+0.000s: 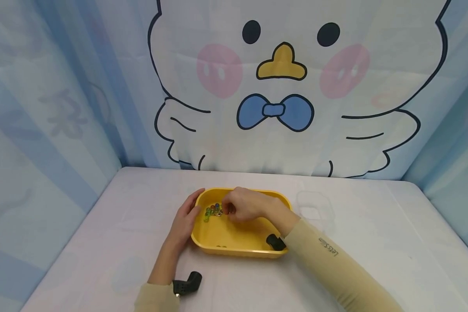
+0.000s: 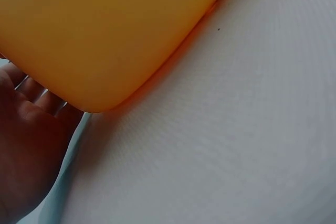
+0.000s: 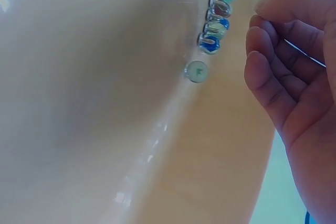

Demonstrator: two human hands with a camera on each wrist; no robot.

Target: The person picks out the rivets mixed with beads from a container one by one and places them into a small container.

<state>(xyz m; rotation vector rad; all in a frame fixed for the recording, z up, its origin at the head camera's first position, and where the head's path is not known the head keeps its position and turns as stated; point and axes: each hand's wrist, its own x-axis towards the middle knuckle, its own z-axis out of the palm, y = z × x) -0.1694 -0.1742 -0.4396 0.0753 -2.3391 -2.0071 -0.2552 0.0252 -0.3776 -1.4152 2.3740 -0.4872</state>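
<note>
A yellow tray (image 1: 234, 249) sits on the table, with several glass marbles (image 1: 212, 211) gathered at its left end. My left hand (image 1: 184, 221) grips the left side of the tray, its fingers against the outside in the left wrist view. Over the tray's floor, just right of the marbles, is my right hand (image 1: 245, 204). Seen from the right wrist, its fingers are curled, with the thumb tip close to the index fingertip and no marble visible between them. Beside those fingertips the green, blue and clear marbles (image 3: 210, 44) line up along the base of the wall. One pale marble (image 3: 197, 71) lies slightly apart.
A few small marbles (image 1: 221, 246) show by the tray's near wall. The table (image 1: 113, 242) has a white cloth. Behind it hangs a curtain (image 1: 277, 151) printed with a cartoon bird. Dark wrist cameras (image 1: 188, 284) jut from the sleeves.
</note>
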